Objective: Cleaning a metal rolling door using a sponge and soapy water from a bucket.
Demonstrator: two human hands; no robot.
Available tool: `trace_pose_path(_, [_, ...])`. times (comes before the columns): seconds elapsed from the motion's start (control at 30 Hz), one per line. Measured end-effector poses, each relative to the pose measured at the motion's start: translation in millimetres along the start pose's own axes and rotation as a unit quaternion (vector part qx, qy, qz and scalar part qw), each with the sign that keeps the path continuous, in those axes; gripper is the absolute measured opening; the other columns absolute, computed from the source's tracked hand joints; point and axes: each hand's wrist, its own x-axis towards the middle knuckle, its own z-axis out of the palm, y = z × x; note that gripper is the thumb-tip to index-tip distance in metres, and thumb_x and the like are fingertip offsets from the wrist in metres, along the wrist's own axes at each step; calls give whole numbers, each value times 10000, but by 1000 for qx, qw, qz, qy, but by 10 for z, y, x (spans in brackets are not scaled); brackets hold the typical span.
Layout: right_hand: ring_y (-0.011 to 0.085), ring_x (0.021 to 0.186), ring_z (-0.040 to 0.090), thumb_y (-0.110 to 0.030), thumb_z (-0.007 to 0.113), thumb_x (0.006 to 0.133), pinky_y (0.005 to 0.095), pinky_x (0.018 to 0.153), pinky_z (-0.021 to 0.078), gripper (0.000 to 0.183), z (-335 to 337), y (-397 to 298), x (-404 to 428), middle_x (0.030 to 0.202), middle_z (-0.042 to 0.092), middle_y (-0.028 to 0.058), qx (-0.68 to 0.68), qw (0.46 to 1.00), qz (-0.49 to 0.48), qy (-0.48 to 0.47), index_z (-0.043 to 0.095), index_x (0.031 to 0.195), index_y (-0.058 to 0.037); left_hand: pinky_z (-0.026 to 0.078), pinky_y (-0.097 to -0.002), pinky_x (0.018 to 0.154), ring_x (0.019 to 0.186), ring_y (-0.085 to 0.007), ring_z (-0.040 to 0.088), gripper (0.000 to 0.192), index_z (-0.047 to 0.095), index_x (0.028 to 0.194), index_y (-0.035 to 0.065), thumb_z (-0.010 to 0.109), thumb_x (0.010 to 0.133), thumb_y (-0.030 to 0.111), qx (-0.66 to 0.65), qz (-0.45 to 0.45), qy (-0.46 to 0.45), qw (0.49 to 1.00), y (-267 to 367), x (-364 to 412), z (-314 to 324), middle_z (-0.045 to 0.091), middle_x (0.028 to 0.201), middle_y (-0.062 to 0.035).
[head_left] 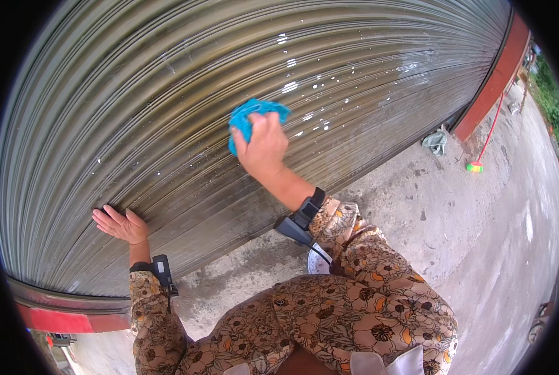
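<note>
A ribbed metal roller shutter (204,61) fills the view before me. My right hand (264,145) presses a crumpled blue cloth (240,121) against its slats, fingers bent over the fabric. To the right of the cloth, white suds (290,87) dot the metal in patches and small spots. Lower on the left, my left hand (126,227) holds nothing; it rests near or on the shutter with its fingers spread. Both wrists carry black strapped devices.
A bucket or basin (319,260), partly hidden by my right sleeve, stands on the concrete ground (401,220). A broom (475,166) with a red handle leans at the far right, beside a red post (490,75). A greyish-green rag or bag (435,142) lies at the shutter's foot.
</note>
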Motion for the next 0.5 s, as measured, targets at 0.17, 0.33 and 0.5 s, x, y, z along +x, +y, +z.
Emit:
trace_pose_path(0.17, [182,682,508,-246,681,635,302,519,414,282,238,-353,-536,737,455,16,42,904,-401,-145,528,866,-189,134,-544,1016,1275,-427,200,565,279,1331,36,312,901,402,-12,4,1,1000,29,3,22,220,1382,-253])
trace_pose_path(0.33, [280,681,536,-261,697,656,383,531,450,396,-188,825,158,831,477,90,-118,971,-206,9,476,958,-132,121,-540,1021,1280,-426,191,572,277,1331,29,310,900,405,-5,13,-1,1000,-27,-56,25,221,1381,-256])
trace_pose_path(0.5, [402,977,481,-320,456,873,466,818,388,421,-581,1494,990,1073,481,237,-126,928,293,195,397,1080,42,140,-539,1015,1283,-410,200,560,266,1349,46,325,905,383,-21,19,17,999,112,-21,10,220,1389,-242])
